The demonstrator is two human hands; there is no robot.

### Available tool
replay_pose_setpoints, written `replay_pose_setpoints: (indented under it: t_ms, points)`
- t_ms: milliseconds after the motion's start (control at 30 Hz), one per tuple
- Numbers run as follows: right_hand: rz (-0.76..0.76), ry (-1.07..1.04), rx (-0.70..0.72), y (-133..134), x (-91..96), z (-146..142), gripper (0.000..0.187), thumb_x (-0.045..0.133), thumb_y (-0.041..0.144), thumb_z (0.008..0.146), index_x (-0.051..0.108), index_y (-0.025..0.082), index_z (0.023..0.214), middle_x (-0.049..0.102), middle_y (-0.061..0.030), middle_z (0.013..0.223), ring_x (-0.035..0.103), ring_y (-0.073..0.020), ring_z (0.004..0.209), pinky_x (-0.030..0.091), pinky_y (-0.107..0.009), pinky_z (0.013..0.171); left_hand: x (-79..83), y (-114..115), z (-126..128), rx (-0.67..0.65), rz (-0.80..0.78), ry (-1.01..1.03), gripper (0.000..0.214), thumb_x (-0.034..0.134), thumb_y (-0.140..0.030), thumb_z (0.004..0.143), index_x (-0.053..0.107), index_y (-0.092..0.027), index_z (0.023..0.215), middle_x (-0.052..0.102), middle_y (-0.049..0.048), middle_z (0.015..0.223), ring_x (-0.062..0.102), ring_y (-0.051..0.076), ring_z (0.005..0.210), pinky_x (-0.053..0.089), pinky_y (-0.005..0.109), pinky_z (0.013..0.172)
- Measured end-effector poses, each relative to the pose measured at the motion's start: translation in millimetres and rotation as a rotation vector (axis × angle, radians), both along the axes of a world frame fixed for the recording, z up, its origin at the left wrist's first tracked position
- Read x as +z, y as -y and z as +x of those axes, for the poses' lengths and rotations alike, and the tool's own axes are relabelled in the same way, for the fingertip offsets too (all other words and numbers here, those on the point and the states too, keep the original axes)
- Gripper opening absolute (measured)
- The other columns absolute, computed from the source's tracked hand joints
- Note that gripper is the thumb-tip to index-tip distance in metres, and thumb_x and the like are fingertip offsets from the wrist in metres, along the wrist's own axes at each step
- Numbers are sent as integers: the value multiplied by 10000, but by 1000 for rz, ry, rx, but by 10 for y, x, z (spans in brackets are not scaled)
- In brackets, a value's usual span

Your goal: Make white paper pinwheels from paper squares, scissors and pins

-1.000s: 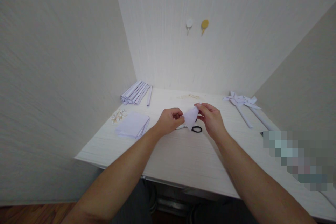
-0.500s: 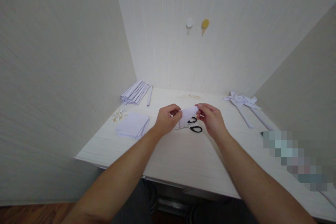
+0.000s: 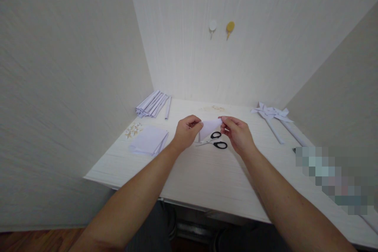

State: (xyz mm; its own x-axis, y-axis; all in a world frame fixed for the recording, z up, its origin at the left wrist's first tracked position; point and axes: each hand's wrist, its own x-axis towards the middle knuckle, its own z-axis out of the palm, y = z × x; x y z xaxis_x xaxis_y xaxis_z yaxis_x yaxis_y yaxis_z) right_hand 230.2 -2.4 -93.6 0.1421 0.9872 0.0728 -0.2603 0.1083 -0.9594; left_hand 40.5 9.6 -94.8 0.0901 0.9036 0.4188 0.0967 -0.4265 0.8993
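Observation:
Between my two hands a small piece of white paper (image 3: 210, 126) is stretched above the table. My left hand (image 3: 188, 130) pinches its left edge between thumb and fingers. Its upper right corner is pinched by my right hand (image 3: 236, 130). Just below the paper lies a pair of scissors (image 3: 220, 145) with black handles to the right and blades pointing left, slightly spread. To the left of my left hand rests a stack of white paper sheets (image 3: 150, 140).
Rolled paper tubes (image 3: 152, 104) are piled at the back left, beside small white and yellow bits (image 3: 133, 130). Paper pinwheel shapes on sticks (image 3: 271, 112) lie at the back right. A blurred-out object (image 3: 327, 173) is at the right. Two hooks (image 3: 230, 27) hang on the wall.
My left hand has shifted slightly left, and the paper now slants into a more triangular shape, uncovering more of the scissors' blades. My right hand holds nearly the same place.

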Motion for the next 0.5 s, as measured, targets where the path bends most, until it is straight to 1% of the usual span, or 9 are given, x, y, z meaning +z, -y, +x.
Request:
replay_pose_setpoints:
  t_ms: [67, 167, 367, 500]
  points:
    - [-13, -15, 11, 9, 15, -1, 268, 844, 405, 656, 786, 180, 789, 565, 27, 605, 503, -112, 566, 444, -268, 568, 1, -15, 1, -41, -81, 40, 149, 643, -299, 722, 623, -176, 639, 546, -30, 563, 477, 115, 562, 367, 252, 557]
    - [-31, -30, 27, 20, 39, -3, 253, 838, 389, 650, 783, 176, 776, 565, 24, 604, 502, -115, 555, 432, -271, 549, 0, -36, -3, -101, -145, 52, 168, 638, -318, 698, 608, -178, 610, 531, -34, 508, 459, 111, 516, 358, 253, 542]
    - [-46, -59, 27, 20, 42, 5, 259, 856, 370, 636, 791, 157, 769, 554, 22, 598, 489, -103, 545, 413, -259, 528, -14, -42, -7, -193, -190, 41, 175, 618, -309, 682, 586, -177, 572, 524, -26, 486, 445, 108, 503, 349, 254, 545]
    - [-42, -61, 34, 6, 19, 8, 295, 876, 391, 616, 794, 151, 769, 543, 28, 586, 479, -94, 550, 405, -245, 527, -24, -52, -10, -203, -205, 59, 184, 619, -302, 678, 569, -177, 552, 526, -24, 484, 451, 109, 504, 356, 260, 564]
